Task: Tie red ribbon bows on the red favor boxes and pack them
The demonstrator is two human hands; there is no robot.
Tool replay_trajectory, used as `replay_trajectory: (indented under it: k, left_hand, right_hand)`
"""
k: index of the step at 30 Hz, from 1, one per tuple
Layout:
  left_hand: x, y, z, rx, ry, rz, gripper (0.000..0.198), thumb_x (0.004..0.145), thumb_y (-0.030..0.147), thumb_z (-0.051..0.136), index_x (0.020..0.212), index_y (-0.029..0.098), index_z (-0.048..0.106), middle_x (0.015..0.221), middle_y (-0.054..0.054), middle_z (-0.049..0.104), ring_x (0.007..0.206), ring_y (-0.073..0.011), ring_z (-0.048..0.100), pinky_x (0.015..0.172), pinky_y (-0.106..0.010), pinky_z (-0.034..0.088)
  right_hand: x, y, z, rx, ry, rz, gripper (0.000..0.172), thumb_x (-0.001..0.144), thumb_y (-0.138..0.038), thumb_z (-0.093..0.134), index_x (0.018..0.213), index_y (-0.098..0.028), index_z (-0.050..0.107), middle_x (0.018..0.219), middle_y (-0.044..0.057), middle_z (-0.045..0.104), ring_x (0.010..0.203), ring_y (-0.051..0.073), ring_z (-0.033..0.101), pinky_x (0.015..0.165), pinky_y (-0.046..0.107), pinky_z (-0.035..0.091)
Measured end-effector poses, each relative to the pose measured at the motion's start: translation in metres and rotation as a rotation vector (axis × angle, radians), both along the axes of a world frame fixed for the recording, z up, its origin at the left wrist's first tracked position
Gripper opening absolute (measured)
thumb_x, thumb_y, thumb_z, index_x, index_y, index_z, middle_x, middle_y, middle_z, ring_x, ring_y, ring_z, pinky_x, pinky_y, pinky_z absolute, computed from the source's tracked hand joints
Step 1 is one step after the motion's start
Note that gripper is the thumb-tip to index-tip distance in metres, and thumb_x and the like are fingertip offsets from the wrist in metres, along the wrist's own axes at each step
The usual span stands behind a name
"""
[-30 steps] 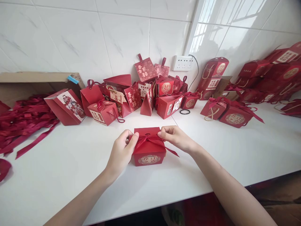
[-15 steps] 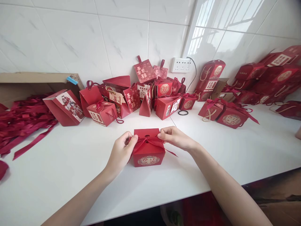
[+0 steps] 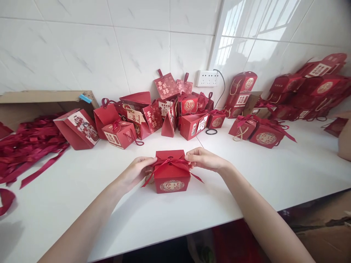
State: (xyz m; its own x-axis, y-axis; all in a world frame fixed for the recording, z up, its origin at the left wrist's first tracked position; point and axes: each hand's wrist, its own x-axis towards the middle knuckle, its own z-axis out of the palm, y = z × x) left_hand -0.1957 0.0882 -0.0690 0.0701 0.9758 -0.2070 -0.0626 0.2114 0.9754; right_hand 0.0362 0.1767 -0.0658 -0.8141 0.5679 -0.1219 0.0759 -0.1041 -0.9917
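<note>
A red gift box (image 3: 172, 185) with a gold round emblem stands upright on the white table (image 3: 131, 223), near the middle of the view. Across its top runs a dark red ribbon (image 3: 171, 162) tied in a bow, its tails hanging at both sides. At the box's left, my left hand (image 3: 139, 170) pinches the ribbon between thumb and fingers. My right hand (image 3: 203, 159) pinches the ribbon's right side. The fingertips of both hands partly hide the ribbon ends.
Several red boxes (image 3: 120, 135) line the wall behind. Loose ribbons (image 3: 35, 142) lie at the left by a cardboard box (image 3: 49, 97). More boxes (image 3: 315, 86) are stacked at the right, where another person's arm (image 3: 344, 140) shows. A black ring (image 3: 211, 131) lies behind my right hand.
My left hand has shifted its hold and sits lower and flatter beside the bow. The left ribbon tail now hangs in sight. At the far right, more of the other person's arm shows.
</note>
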Motion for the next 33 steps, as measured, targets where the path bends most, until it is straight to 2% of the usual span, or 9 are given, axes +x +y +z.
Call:
replay_trajectory:
  k: [8,11,13,17,21,23,25,29,33]
  left_hand:
    - [-0.014,0.003,0.001,-0.072,-0.053,-0.122,0.019,0.072,0.034,0.068,0.074,0.016,0.070,0.073,-0.005,0.065,0.062,-0.0124,0.055,0.059,-0.023,0.042]
    - [-0.021,0.004,0.004,-0.071,-0.017,-0.095,0.017,0.068,0.030,0.070,0.074,0.014,0.069,0.075,-0.006,0.065,0.066,-0.0136,0.057,0.065,-0.025,0.045]
    - [-0.027,0.004,0.007,-0.052,-0.005,0.003,0.016,0.066,0.029,0.071,0.069,0.013,0.066,0.070,-0.004,0.062,0.065,-0.0132,0.057,0.068,-0.026,0.047]
    - [-0.028,0.003,0.008,-0.055,-0.015,0.219,0.029,0.065,0.042,0.068,0.062,0.016,0.057,0.066,0.001,0.056,0.061,-0.0125,0.057,0.063,-0.027,0.049]
    - [-0.008,-0.003,0.011,-0.078,0.103,0.145,0.045,0.065,0.060,0.062,0.069,0.015,0.059,0.071,-0.003,0.061,0.064,-0.0151,0.058,0.055,-0.024,0.046]
    - [0.005,-0.008,0.013,-0.020,0.149,0.129,0.047,0.063,0.060,0.062,0.076,0.015,0.061,0.076,-0.005,0.064,0.068,-0.0165,0.059,0.055,-0.024,0.045]
    - [0.014,-0.012,0.013,0.048,0.157,0.172,0.045,0.060,0.057,0.067,0.074,0.015,0.061,0.074,-0.005,0.064,0.067,-0.0164,0.059,0.054,-0.023,0.043]
    - [0.022,-0.020,0.010,0.148,0.155,0.291,0.042,0.053,0.052,0.072,0.065,0.015,0.057,0.063,0.000,0.059,0.056,-0.0116,0.054,0.050,-0.021,0.040]
    - [0.029,-0.026,0.017,0.254,0.120,0.327,0.042,0.057,0.054,0.070,0.070,0.016,0.057,0.073,-0.001,0.062,0.062,-0.0122,0.057,0.054,-0.022,0.044]
  right_hand:
    - [0.005,0.007,0.000,0.016,-0.036,0.032,0.034,0.068,-0.043,0.072,0.064,-0.012,0.058,0.057,-0.003,0.054,0.055,0.007,0.049,0.060,0.023,0.041]
    - [0.015,0.009,0.001,0.064,-0.097,0.024,0.033,0.068,-0.043,0.072,0.069,-0.011,0.060,0.060,-0.003,0.054,0.055,0.007,0.050,0.061,0.023,0.042]
    - [0.021,0.008,0.002,0.098,-0.095,-0.086,0.035,0.070,-0.045,0.069,0.074,-0.012,0.060,0.064,-0.002,0.053,0.059,0.008,0.051,0.065,0.025,0.044]
    - [0.020,-0.004,0.002,0.213,0.031,-0.322,0.050,0.074,-0.056,0.061,0.103,-0.016,0.055,0.100,0.008,0.056,0.093,0.017,0.056,0.079,0.033,0.048]
    - [0.004,-0.023,0.004,0.331,-0.027,-0.148,0.090,0.062,-0.055,0.071,0.135,-0.021,0.029,0.140,0.014,0.031,0.128,0.026,0.034,0.100,0.040,0.038]
    - [-0.003,-0.032,0.006,0.400,-0.119,-0.084,0.105,0.058,-0.049,0.077,0.141,-0.022,0.018,0.143,0.014,0.027,0.130,0.028,0.032,0.103,0.043,0.035]
    - [-0.007,-0.040,0.006,0.479,-0.186,-0.066,0.110,0.058,-0.043,0.078,0.143,-0.020,0.012,0.140,0.015,0.032,0.125,0.029,0.039,0.102,0.045,0.037]
    - [-0.008,-0.053,0.012,0.694,-0.265,-0.152,0.107,0.059,-0.037,0.078,0.142,-0.014,0.015,0.134,0.019,0.038,0.115,0.029,0.048,0.099,0.045,0.040]
    - [-0.003,-0.064,0.031,1.037,-0.270,-0.239,0.109,0.054,-0.042,0.080,0.140,-0.012,0.020,0.130,0.022,0.037,0.118,0.033,0.046,0.097,0.046,0.041]
